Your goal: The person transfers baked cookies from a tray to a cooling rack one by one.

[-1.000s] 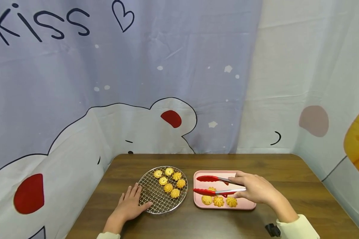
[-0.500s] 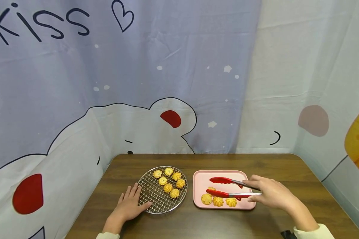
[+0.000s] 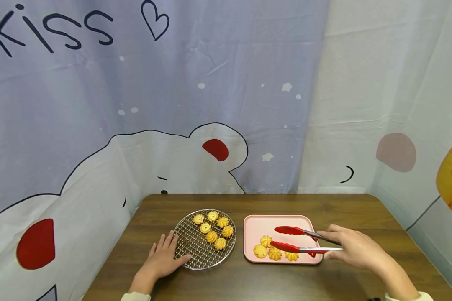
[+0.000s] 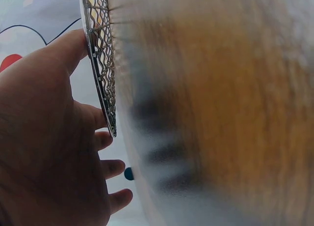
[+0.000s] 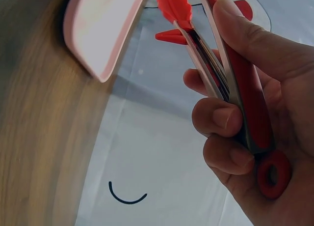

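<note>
My right hand (image 3: 358,248) grips a pair of red-tipped metal tongs (image 5: 248,98), fingers curled round the handles. The tongs' tips are spread apart over a pink tray (image 3: 278,221), with nothing between them. Several yellow piped cookies lie along the tray's near side, among them a round cookie (image 3: 260,251); the tongs partly cover the rightmost ones. At left, my left hand (image 3: 161,260) lies with fingers straight, touching the edge of a round wire rack (image 3: 192,246). Several swirled cookies (image 3: 211,237) sit on the rack's right and far parts.
All of this stands on a brown wooden table (image 3: 335,209). A printed curtain (image 3: 226,83) hangs behind the table and along both sides. A strip of tabletop separates the rack from the tray.
My right hand has moved right and toward me with the tongs, uncovering more of the tray and a cookie. The left hand, rack and cookies look unmoved.
</note>
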{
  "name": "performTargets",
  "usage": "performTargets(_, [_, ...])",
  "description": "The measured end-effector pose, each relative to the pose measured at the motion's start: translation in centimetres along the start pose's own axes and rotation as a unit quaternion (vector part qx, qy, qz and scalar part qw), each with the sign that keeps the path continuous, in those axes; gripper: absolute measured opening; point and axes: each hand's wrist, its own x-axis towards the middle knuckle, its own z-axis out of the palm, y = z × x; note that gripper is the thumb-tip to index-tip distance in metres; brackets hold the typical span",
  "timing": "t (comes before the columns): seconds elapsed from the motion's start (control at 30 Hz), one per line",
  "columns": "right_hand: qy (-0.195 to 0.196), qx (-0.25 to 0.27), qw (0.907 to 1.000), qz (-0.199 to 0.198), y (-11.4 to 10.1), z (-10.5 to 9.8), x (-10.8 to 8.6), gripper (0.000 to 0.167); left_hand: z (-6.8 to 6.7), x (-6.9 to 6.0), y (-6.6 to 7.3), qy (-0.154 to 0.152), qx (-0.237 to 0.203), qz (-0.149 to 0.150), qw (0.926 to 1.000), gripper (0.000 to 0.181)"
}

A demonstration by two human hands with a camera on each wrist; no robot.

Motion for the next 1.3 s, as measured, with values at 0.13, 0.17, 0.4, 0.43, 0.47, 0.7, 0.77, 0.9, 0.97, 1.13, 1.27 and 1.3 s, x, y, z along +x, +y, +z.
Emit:
performTargets(0.13, [-0.008,0.006,0.9999,0.010,0.4,-0.1,-0.7,0.061,-0.1,0.0,0.1,-0.001,-0.002,-0.001,1.0000,0.099])
performTargets(0.17, [-0.009,0.006,0.9999,0.013,0.5,-0.1,-0.8,0.061,-0.2,0.0,0.1,-0.001,-0.002,-0.001,1.0000,0.099])
performTargets(0.4, [-0.015,-0.001,0.9997,0.018,1.1,-0.2,-1.9,0.061,-0.1,0.1,0.0,-0.003,0.000,0.000,1.0000,0.100])
performTargets(0.43, [-0.015,0.000,0.9997,0.019,1.2,-0.2,-2.0,0.061,-0.1,0.1,0.0,-0.002,0.000,0.000,1.0000,0.100])
performTargets(0.47, [-0.015,-0.001,0.9997,0.019,1.2,-0.2,-2.1,0.061,-0.1,0.1,0.0,-0.002,0.000,0.000,1.0000,0.100])
performTargets(0.7, [-0.031,0.007,0.9991,0.029,1.5,-0.2,-2.7,0.062,0.0,-0.1,0.0,-0.002,-0.002,-0.001,1.0000,0.100])
performTargets(0.77, [-0.031,0.009,0.9991,0.028,1.5,-0.2,-2.9,0.062,0.0,-0.1,0.0,-0.003,-0.002,-0.002,1.0000,0.100])
performTargets(0.9, [-0.031,0.006,0.9991,0.030,1.7,-0.2,-3.2,0.061,0.0,-0.1,0.0,-0.004,-0.002,-0.003,1.0000,0.100])
performTargets(0.97, [-0.034,0.005,0.9989,0.033,1.8,-0.3,-3.3,0.061,0.0,-0.1,0.1,-0.004,-0.002,-0.003,1.0000,0.100])
performTargets(1.13, [-0.041,-0.001,0.9984,0.038,2.0,-0.3,-3.6,0.061,-0.1,-0.2,0.2,-0.005,-0.001,-0.003,1.0000,0.099])
performTargets(1.27, [-0.046,-0.001,0.9983,0.035,2.2,-0.3,-3.6,0.062,-0.1,-0.2,0.2,-0.004,0.001,-0.003,1.0000,0.099])
performTargets(1.3, [-0.047,0.000,0.9983,0.034,2.2,-0.2,-3.7,0.062,-0.1,-0.2,0.2,-0.004,0.001,-0.003,1.0000,0.099])
